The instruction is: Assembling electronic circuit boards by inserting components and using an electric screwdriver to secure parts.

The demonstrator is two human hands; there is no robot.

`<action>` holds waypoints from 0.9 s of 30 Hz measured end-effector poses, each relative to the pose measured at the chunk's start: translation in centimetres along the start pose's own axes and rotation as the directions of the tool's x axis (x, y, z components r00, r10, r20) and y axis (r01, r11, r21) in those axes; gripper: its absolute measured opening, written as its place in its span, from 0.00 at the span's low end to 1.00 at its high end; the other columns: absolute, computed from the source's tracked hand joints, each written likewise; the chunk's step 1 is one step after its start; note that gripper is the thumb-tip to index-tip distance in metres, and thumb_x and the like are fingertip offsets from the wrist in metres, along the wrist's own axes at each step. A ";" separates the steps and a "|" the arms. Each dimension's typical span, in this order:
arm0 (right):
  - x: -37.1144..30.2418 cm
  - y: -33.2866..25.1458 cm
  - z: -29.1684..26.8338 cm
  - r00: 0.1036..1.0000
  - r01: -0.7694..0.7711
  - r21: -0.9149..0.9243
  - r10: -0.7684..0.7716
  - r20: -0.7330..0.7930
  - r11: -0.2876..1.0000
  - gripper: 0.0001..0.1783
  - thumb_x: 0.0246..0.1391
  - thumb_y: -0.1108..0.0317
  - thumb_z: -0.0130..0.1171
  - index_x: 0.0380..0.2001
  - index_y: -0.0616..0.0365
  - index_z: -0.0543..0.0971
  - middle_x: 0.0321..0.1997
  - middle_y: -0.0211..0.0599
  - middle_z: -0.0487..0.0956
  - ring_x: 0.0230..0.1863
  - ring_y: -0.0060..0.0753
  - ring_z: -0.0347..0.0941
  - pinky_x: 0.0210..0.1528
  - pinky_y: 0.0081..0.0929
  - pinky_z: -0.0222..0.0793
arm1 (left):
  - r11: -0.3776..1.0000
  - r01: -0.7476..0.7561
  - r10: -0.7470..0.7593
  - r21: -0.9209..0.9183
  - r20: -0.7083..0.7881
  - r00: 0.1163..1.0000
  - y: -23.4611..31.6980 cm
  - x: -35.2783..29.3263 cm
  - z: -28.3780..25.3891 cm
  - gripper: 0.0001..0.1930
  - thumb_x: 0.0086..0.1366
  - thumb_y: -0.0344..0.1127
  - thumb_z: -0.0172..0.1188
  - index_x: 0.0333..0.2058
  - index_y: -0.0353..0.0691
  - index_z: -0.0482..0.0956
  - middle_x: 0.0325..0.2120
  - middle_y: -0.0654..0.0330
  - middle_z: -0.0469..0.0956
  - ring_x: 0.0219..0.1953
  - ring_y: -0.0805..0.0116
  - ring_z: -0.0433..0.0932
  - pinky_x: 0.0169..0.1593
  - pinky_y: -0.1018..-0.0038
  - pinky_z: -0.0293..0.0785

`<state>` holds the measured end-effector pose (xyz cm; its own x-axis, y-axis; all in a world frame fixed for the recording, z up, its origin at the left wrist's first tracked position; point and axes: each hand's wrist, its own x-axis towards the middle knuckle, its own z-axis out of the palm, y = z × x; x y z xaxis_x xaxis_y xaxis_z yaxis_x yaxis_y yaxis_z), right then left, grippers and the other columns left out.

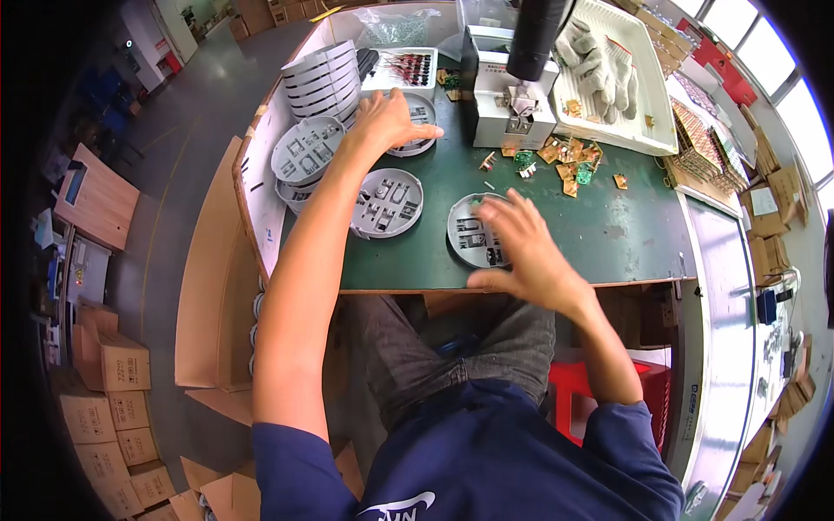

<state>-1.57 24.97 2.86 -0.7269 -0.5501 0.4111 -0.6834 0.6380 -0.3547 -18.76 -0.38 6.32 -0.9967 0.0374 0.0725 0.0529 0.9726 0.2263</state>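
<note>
My left hand (pixel 385 122) reaches to the back left of the bench, its thumb stretched out over a round grey plastic housing (pixel 420 111). The fingers are apart; whether they touch the rim is hidden. Near the front edge, my right hand (pixel 528 252) is slightly blurred, with fingers spread over the right side of another round housing (pixel 469 227). Dark fittings show inside that one. A third housing (pixel 387 203) lies between my arms, open side up. Left of my left forearm, one more housing (pixel 308 149) tops a low pile.
Behind that pile rises a tall stack of grey housings (pixel 321 82). A white tray (pixel 433 56) holds red-wired parts. A bench machine (pixel 511 117) stands at the back centre, with small circuit boards (pixel 569 154) scattered beside it. The large white tray (pixel 658 122) carries gloves (pixel 599 74).
</note>
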 end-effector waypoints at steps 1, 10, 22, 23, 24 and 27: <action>-0.4 -0.5 0.3 0.994 0.025 -0.120 -0.012 0.110 0.992 0.38 0.55 0.57 0.69 0.66 0.55 0.68 0.70 0.49 0.68 0.76 0.56 0.52 0.77 0.52 0.47 | 1.000 -0.007 0.007 0.003 0.000 1.000 0.0 0.5 0.2 0.59 0.46 0.68 0.73 0.65 0.27 0.64 0.62 0.32 0.67 0.64 0.36 0.67 0.69 0.54 0.63; -2.2 2.5 0.2 0.975 -0.113 -0.049 0.102 -0.199 0.992 0.25 0.59 0.57 0.65 0.55 0.57 0.77 0.52 0.45 0.82 0.53 0.54 0.78 0.65 0.49 0.67 | 0.991 -0.135 0.136 0.023 -0.014 0.991 -1.4 1.3 1.4 0.60 0.46 0.77 0.67 0.63 0.28 0.66 0.62 0.36 0.68 0.63 0.37 0.69 0.64 0.51 0.68; -30.0 24.2 -19.9 0.001 0.045 0.931 0.932 -0.362 0.362 0.23 0.72 0.59 0.43 0.60 0.65 0.70 0.59 0.48 0.78 0.56 0.46 0.77 0.61 0.49 0.74 | 0.982 -0.073 0.022 0.174 0.275 0.961 -0.3 0.9 -3.5 0.37 0.51 0.68 0.71 0.33 0.30 0.85 0.34 0.38 0.83 0.41 0.49 0.85 0.48 0.56 0.79; -34.4 26.1 -21.7 -0.032 0.083 0.918 0.922 -0.387 0.388 0.23 0.72 0.60 0.44 0.59 0.67 0.70 0.58 0.50 0.78 0.55 0.48 0.77 0.61 0.49 0.74 | 0.971 -0.101 0.043 0.218 0.254 0.966 0.2 1.1 -3.5 0.36 0.51 0.66 0.72 0.36 0.30 0.86 0.36 0.38 0.83 0.43 0.49 0.84 0.49 0.57 0.78; -39.0 27.3 -23.6 -0.072 0.084 0.915 0.919 -0.388 0.394 0.22 0.72 0.62 0.44 0.58 0.68 0.70 0.57 0.51 0.78 0.54 0.48 0.78 0.61 0.49 0.74 | 0.957 -0.129 0.067 0.262 0.234 0.970 0.7 1.3 -3.3 0.36 0.51 0.64 0.73 0.38 0.31 0.86 0.38 0.39 0.84 0.44 0.48 0.84 0.50 0.58 0.78; -44.2 29.3 -24.0 -0.163 0.038 0.943 0.933 -0.322 0.332 0.20 0.70 0.64 0.44 0.56 0.68 0.71 0.53 0.52 0.79 0.53 0.48 0.78 0.59 0.48 0.75 | 0.812 -0.567 0.583 0.136 -0.179 0.792 -3.9 3.6 -0.2 0.37 0.47 0.64 0.76 0.37 0.30 0.85 0.38 0.43 0.85 0.44 0.45 0.84 0.50 0.55 0.78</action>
<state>12.16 80.92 -5.55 -0.4973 0.8582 -0.1274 -0.3175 -0.3167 -0.8938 -22.53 -4.12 5.93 -0.7475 0.5559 0.3636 0.5999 0.8000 0.0103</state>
